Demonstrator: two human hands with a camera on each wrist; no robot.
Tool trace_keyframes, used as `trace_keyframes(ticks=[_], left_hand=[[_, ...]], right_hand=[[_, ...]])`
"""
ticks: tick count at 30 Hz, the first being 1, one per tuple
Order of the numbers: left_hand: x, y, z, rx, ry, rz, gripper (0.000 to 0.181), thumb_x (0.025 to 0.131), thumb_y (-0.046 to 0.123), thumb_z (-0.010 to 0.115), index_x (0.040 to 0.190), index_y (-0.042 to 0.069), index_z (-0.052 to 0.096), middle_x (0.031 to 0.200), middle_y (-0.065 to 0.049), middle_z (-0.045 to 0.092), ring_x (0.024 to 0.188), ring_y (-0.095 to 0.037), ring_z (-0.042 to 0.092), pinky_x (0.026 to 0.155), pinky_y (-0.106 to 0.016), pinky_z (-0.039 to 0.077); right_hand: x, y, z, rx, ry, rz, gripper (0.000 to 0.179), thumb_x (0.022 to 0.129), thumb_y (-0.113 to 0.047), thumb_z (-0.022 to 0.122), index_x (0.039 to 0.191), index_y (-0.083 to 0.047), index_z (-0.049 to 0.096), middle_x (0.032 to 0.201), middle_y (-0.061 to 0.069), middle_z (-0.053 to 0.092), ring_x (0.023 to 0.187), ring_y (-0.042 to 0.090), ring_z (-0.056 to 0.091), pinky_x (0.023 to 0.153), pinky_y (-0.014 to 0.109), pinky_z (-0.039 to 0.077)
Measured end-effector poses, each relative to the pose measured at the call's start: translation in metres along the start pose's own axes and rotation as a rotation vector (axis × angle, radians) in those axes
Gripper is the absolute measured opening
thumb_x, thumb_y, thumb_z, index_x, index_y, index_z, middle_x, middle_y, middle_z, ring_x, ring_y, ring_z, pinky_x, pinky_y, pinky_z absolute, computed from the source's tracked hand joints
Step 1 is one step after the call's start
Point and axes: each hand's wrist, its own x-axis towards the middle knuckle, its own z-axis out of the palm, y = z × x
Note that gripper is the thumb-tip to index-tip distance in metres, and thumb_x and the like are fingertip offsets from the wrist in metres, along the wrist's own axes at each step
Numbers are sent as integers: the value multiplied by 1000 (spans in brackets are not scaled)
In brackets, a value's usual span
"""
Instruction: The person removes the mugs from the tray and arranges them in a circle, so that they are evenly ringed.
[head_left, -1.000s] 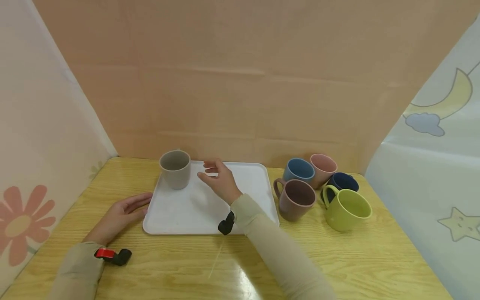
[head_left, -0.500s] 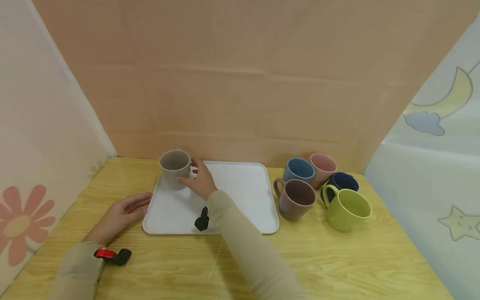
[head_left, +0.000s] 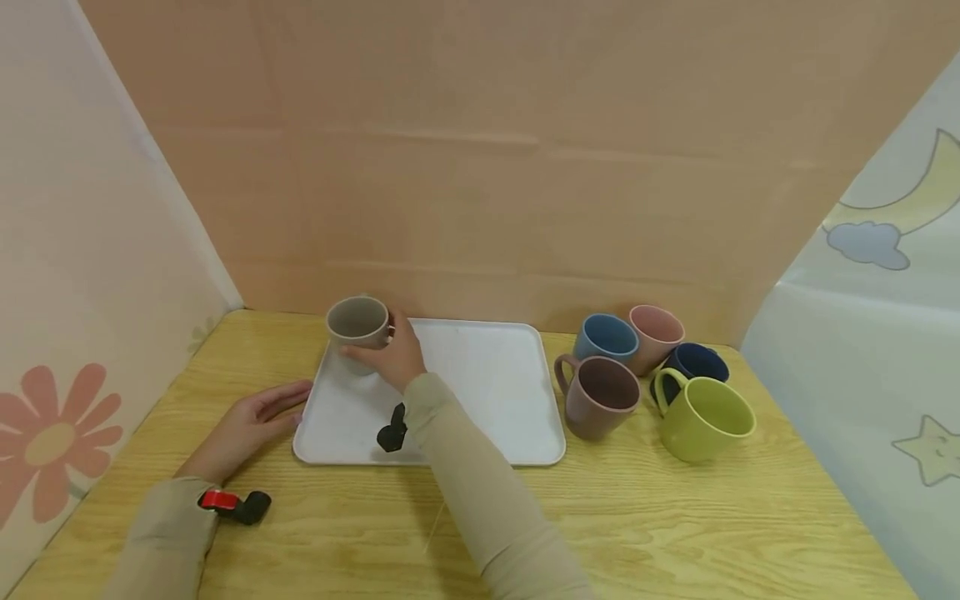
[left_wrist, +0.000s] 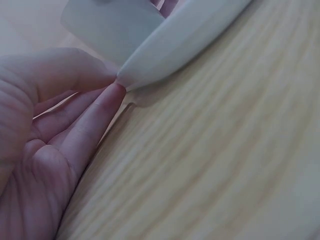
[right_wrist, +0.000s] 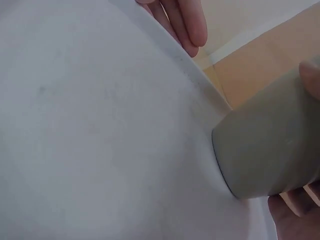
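A grey mug [head_left: 356, 321] stands upright on the back left corner of a white tray [head_left: 487, 392]. My right hand [head_left: 396, 354] grips this mug from its right side, thumb in front and fingers behind. In the right wrist view, the base of the grey mug [right_wrist: 265, 140] rests at the tray's edge, and only parts of the right fingers [right_wrist: 292, 212] show. My left hand [head_left: 251, 423] lies on the wooden table by the tray's left side. Its fingertips touch the rim, as the left wrist view of the left hand [left_wrist: 60, 110] also shows.
Right of the tray, several mugs stand close together: a blue mug [head_left: 607, 337], a pink mug [head_left: 655, 337], a mauve mug [head_left: 598, 396], a navy mug [head_left: 697, 362] and a yellow-green mug [head_left: 705, 421]. A brown paper wall [head_left: 480, 183] rises behind the table.
My right hand has moved left across the tray and closed round the grey mug. My left hand stays at the tray's edge. The view has shifted slightly.
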Motion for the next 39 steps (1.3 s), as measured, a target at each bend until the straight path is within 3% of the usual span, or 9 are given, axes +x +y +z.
trace_keyframes(ticks=[12,24,39], left_hand=[[-1,-2,2,3,0,-18,60,102,26,64,152,2,43,153,-21,45,125,14,45,95,-7,41],[-1,-5,0,3,6,-12,60,101,26,66,152,3,44,152,-21,47,124,13,47,95,-7,41],[-1,1,-1,-14,1,-4,60,102,25,65,152,2,43,153,-22,45,125,13,46,96,-7,41]], right_hand=[[-10,7,-9,-8,-11,-11,81,70,-29,96,139,-22,54,127,-9,60,115,15,57,96,35,51],[-32,11,-35,-21,-69,-31,77,69,-30,97,136,-26,58,122,-18,61,109,8,58,91,32,53],[-68,17,-78,3,-78,-82,82,67,-25,98,138,-25,57,127,-6,62,113,19,61,94,33,55]])
